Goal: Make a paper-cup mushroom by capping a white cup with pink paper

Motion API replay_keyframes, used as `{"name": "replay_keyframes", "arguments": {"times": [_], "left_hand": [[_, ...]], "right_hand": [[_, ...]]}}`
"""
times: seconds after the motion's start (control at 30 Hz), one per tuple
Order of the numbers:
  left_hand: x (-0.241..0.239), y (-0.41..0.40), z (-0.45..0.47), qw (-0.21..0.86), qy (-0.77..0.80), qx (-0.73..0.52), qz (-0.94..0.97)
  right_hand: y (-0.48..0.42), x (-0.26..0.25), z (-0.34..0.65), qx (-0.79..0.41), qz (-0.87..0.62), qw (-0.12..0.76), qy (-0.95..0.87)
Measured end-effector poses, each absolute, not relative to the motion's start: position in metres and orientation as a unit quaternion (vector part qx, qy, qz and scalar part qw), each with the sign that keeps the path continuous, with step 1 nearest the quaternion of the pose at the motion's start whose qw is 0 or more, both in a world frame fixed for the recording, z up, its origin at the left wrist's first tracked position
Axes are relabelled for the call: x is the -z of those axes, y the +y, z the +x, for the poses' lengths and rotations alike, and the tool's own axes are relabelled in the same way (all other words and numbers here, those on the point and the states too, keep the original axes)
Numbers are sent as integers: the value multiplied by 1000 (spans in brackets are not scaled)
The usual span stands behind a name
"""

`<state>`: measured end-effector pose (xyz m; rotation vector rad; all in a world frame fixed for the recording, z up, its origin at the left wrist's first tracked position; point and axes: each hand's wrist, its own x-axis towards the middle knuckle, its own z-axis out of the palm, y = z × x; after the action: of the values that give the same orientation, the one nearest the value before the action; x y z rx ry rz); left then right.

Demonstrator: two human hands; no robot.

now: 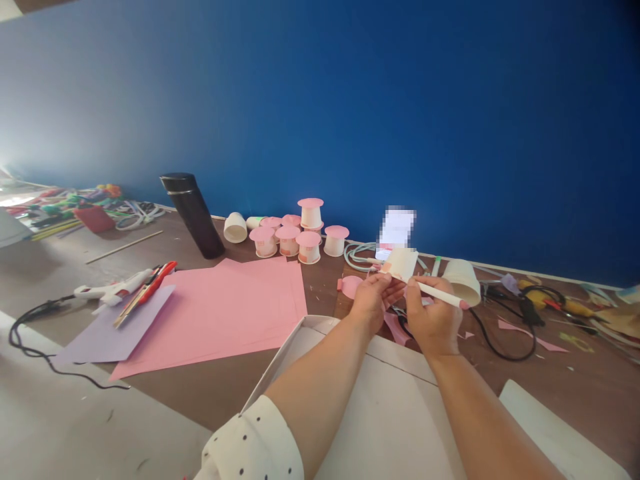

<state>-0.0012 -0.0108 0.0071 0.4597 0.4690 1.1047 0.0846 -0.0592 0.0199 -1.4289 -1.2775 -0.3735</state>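
My left hand (pixel 371 299) pinches a small white paper cup (pixel 401 264), held up above the table. My right hand (pixel 433 319) is closed round a white pen with a pink end (pixel 440 294), its tip touching the cup's side. Both hands hover over the brown table (pixel 325 287) just past a white cardboard box (pixel 400 413). A pink paper circle (pixel 350 285) lies just left of my left hand.
A large pink paper sheet (pixel 225 310) lies at centre left, with a lilac sheet (pixel 117 327), glue gun (pixel 113 291) and red cutter (pixel 155 280). A black flask (pixel 193 215) and several pink-lidded cups (pixel 300 237) stand by the blue wall. A white cup (pixel 463 281) and black cables (pixel 515 327) lie right.
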Motion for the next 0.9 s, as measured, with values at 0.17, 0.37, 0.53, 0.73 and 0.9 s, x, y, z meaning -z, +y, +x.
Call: {"name": "replay_keyframes", "arguments": {"times": [0.17,0.37,0.53,0.73,0.9], "left_hand": [[-9,-11,-4,808,217,-508,207],[-11,-12,-5,802,223,-520,191],[-12,-13,-5,807,217,-516,186],[-11,-12,-4,805,222,-517,190],[-10,-12,-3,803,224,-518,191]], "right_hand": [[-59,-21,86,184,-589,578,-534],[-60,-21,85,168,-594,571,-542],[-60,-20,84,159,-598,565,-545],[-60,-20,84,162,-592,560,-556],[-59,-19,84,159,-595,558,-557]]}}
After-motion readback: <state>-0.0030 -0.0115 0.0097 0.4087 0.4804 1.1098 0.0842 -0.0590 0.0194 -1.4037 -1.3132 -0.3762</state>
